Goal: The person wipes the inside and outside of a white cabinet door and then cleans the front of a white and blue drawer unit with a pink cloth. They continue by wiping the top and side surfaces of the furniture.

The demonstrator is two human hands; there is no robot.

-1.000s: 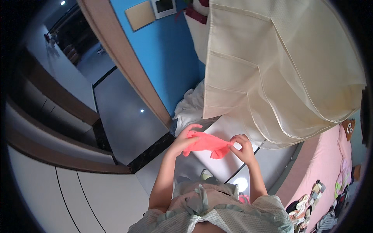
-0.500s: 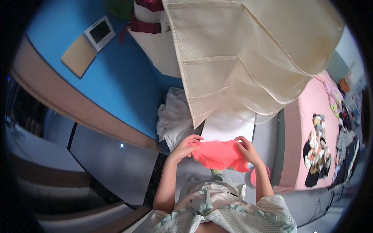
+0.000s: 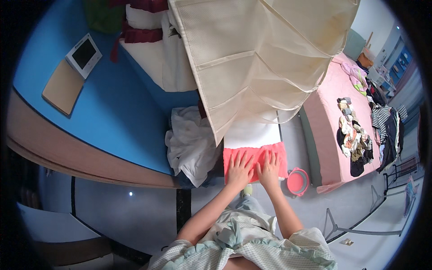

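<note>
Coral cloth (image 3: 255, 154): is lying spread out on the near end of a white surface (image 3: 252, 133), directly under both hands; its far edge is extending past the fingertips.
Left hand (image 3: 240, 170): is resting palm down on the cloth, left of its middle, fingers fanned apart; it is pinching nothing.
Right hand (image 3: 268, 171): is resting palm down just beside the left hand, fingers spread, with cloth showing beyond its outer side.
Hand gap: a narrow strip of cloth is showing between the thumbs.
Pink basin (image 3: 297, 182): is standing on the floor, just right of the cloth.
Pocketed beige organizer (image 3: 229, 58): is hanging beyond the cloth, partly covering the white surface.
White fabric heap (image 3: 193, 148): is lying left of the cloth.
</note>
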